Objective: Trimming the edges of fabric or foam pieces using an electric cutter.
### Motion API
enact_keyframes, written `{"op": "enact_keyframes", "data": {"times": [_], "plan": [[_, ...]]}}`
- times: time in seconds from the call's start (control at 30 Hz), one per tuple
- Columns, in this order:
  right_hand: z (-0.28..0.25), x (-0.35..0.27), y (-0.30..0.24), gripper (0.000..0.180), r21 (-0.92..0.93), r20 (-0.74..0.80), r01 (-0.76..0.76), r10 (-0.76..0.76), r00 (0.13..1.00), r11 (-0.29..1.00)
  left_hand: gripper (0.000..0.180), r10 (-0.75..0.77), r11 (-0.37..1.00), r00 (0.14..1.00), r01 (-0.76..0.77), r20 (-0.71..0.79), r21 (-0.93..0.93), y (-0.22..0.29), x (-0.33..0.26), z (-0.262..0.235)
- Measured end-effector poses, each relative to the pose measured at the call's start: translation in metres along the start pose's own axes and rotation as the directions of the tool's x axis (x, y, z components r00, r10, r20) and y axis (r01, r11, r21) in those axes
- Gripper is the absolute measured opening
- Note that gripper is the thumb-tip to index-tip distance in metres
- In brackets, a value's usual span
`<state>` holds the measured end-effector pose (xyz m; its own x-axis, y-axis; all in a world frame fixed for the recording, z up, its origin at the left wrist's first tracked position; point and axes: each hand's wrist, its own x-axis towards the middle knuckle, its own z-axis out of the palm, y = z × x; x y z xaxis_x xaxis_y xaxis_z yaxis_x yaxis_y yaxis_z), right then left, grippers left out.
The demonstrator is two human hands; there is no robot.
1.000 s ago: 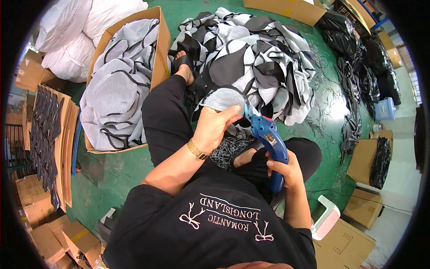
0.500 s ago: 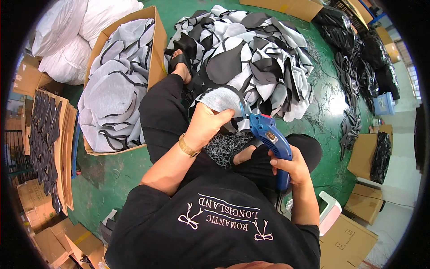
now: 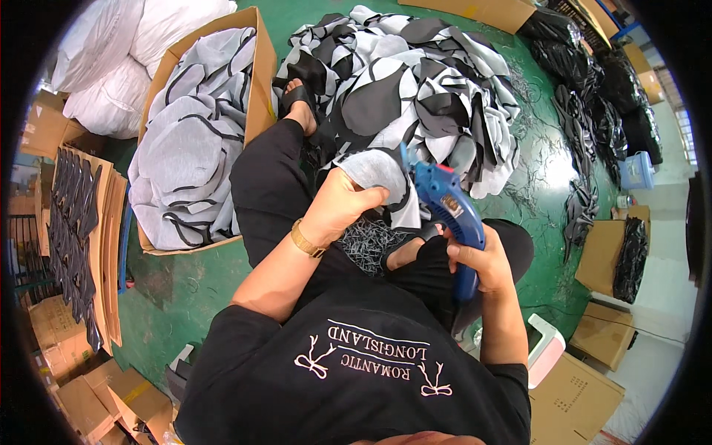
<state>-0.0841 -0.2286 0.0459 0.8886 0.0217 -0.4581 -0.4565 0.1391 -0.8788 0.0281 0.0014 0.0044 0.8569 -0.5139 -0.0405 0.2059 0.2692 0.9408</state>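
Blue cutter [image 3: 454, 204] wrapped in right grip [image 3: 483, 258], grey fabric [image 3: 374, 169] apparently pinched in left grip [image 3: 337, 210].

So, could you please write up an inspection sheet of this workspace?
Surface: glossy green floor, thin dark scraps strewn at right.
Job's things: curved blue plastic handheld cutter; rounded light-grey fabric piece with dark edging.
Clutter: large grey-and-black fabric heap; tangled grey strip offcuts between the legs.
Hands: left hand pinches the piece; right hand grips the cutter.
Cables: thin dark cable, apparently, at right; its ends are unclear.
Surroundings: open brown cardboard box of grey fabric; bulging white sacks; shiny black plastic bags.
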Motion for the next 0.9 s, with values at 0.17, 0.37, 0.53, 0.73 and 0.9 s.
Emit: {"op": "enact_keyframes", "data": {"times": [0.17, 0.37, 0.53, 0.73, 0.9], "plan": [[0.002, 0.010, -0.001, 0.038, 0.063, -0.074, 0.129, -0.125, 0.989, 0.990, 0.031, -0.191, 0.908, 0.981, 0.170, -0.017, -0.383, -0.003, -0.003, 0.001], [0.001, 0.005, 0.004, 0.039, 0.061, -0.081, 0.127, -0.122, 0.989, 0.990, 0.028, -0.213, 0.855, 0.976, 0.165, -0.042, -0.491, -0.005, -0.002, 0.000], [-0.003, -0.008, 0.014, 0.041, 0.035, -0.068, 0.077, -0.074, 0.995, 0.996, 0.026, -0.174, 0.873, 0.975, 0.090, -0.134, -0.480, -0.010, 0.000, 0.005], [-0.005, -0.011, 0.014, 0.042, -0.016, -0.106, 0.079, -0.081, 0.991, 0.997, 0.028, -0.202, 0.866, 0.974, 0.129, -0.102, -0.484, -0.012, -0.002, 0.006], [0.006, 0.015, -0.006, 0.039, -0.007, -0.167, 0.204, -0.202, 0.965, 0.979, 0.028, -0.138, 0.941, 0.988, 0.152, 0.066, -0.303, -0.021, -0.013, 0.031]]}}
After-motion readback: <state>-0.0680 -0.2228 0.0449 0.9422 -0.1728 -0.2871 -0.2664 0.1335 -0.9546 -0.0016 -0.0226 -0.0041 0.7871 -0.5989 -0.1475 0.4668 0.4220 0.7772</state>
